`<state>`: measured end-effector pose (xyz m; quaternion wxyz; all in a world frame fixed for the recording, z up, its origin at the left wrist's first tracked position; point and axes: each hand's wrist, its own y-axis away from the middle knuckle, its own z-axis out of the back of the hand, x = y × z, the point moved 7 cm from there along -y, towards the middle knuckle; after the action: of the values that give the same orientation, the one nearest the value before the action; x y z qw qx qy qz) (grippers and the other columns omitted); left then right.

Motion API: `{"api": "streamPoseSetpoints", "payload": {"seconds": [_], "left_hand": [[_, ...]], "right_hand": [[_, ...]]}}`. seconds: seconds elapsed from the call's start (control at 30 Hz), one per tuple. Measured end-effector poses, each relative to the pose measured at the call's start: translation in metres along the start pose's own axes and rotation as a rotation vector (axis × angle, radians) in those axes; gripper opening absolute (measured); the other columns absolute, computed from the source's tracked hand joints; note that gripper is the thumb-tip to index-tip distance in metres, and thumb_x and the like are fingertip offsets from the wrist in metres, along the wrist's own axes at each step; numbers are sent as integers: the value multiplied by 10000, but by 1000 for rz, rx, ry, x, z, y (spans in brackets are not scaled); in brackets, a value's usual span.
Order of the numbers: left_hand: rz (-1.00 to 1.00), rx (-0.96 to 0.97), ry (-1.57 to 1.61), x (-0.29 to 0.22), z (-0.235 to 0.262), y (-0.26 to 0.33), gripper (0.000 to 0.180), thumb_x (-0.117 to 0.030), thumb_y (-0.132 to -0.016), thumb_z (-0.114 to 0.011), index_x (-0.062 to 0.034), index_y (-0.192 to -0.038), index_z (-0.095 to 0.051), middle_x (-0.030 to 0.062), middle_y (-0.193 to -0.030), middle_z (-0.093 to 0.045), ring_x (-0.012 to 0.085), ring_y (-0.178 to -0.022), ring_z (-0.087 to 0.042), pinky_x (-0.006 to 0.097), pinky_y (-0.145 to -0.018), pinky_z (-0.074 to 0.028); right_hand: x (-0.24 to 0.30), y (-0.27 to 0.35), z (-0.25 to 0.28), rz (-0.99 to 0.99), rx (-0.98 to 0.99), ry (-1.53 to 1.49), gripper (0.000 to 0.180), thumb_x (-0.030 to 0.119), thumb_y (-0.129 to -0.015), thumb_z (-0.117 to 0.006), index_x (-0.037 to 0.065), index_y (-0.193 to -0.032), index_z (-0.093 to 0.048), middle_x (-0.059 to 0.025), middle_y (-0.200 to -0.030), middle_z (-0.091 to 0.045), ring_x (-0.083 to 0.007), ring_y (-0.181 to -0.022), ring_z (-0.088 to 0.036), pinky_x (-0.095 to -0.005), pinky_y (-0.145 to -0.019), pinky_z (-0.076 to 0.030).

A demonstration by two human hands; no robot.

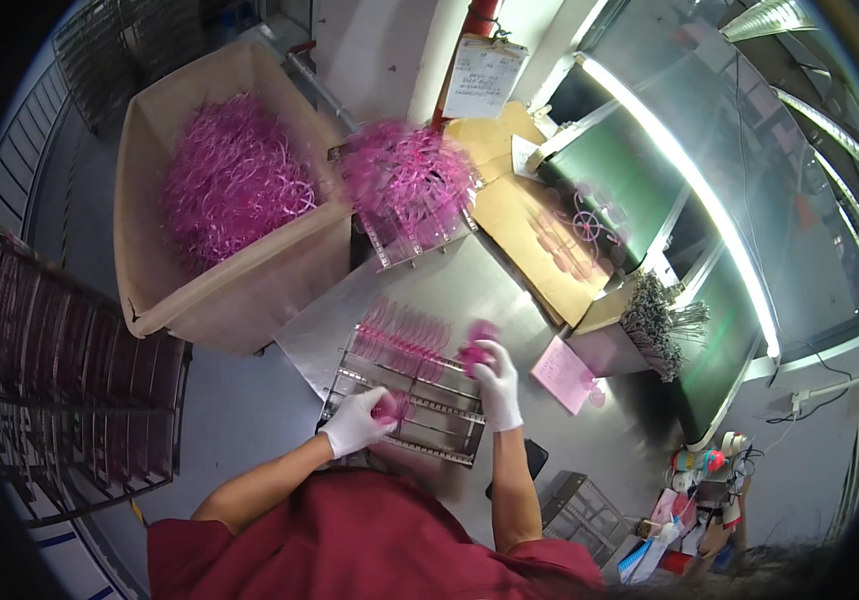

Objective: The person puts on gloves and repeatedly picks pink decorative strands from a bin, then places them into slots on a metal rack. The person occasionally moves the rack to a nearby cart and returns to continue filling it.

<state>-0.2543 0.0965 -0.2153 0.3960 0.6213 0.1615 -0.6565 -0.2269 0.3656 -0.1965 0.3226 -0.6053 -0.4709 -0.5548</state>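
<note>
In front of me a metal wire rack (pixel 440 453) lies on the steel table. A row of thin pink see-through plastic pieces (pixel 405 332) stands upright along its far side. My left hand (pixel 353 425), in a white glove, is closed on a rounded pink plastic piece (pixel 390 406) over the rack's near left part. At the rack's right end my right hand (pixel 499 388), also gloved, grips a small bunch of pink plastic pieces (pixel 476 350), blurred by motion. I cannot make out how many it holds.
Left stands a big beige bin (pixel 240 295) of tangled pink strips. Beyond the rack, a second rack (pixel 405 235) carries a pink heap. Brown cardboard (pixel 540 235), a pink paper pad (pixel 562 375), a box of grey wire-like pieces (pixel 610 335) and a green conveyor belt (pixel 615 165) lie right.
</note>
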Motion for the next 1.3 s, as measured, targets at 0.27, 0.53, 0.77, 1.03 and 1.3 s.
{"api": "streamPoseSetpoints", "payload": {"seconds": [0.27, 0.53, 0.77, 1.03, 1.3], "left_hand": [[-171, -127, -345, 13, 0, 1, 309, -182, -865, -832, -40, -1073, -654, 162, -979, -710, 345, -909, -708, 431, -815, -563], [-132, -155, -346, 23, 4, -7, 319, -221, -897, -832, -30, -1111, -692, 166, -970, -758, 313, -898, -745, 419, -821, -582], [-139, -194, -318, 20, 12, -7, 297, -222, -881, -799, -42, -1076, -665, 205, -942, -749, 410, -900, -737, 463, -793, -575], [-253, -153, -392, 13, 15, -9, 255, -166, -834, -793, -45, -1014, -659, 192, -886, -717, 414, -855, -718, 474, -763, -565], [-289, -131, -478, 21, 33, -11, 256, -178, -831, -795, -52, -1008, -660, 202, -867, -716, 430, -841, -715, 487, -740, -559]], "right_hand": [[-23, -7, -38, 239, 174, 689, 477, 210, -811, -861, 114, -1246, -691, -69, -1201, -709, -246, -1231, -664, -549, -1182, -404], [-21, 0, -45, 202, 128, 690, 463, 258, -818, -852, 122, -1232, -695, -96, -1201, -717, -275, -1188, -677, -666, -1263, -238], [-4, 16, -18, 270, 186, 822, 560, 293, -814, -879, 153, -1332, -721, -97, -1279, -752, -277, -1309, -659, -683, -1289, -128], [-8, 31, 31, -37, 144, 608, 774, 334, -889, -864, 163, -1577, -554, -145, -1446, -687, -282, -1465, -523, -451, -1288, -289], [14, 45, 0, 219, 244, 999, 747, 438, -908, -820, 97, -1528, -581, -195, -1280, -732, -357, -1275, -663, -595, -1282, -284]]}}
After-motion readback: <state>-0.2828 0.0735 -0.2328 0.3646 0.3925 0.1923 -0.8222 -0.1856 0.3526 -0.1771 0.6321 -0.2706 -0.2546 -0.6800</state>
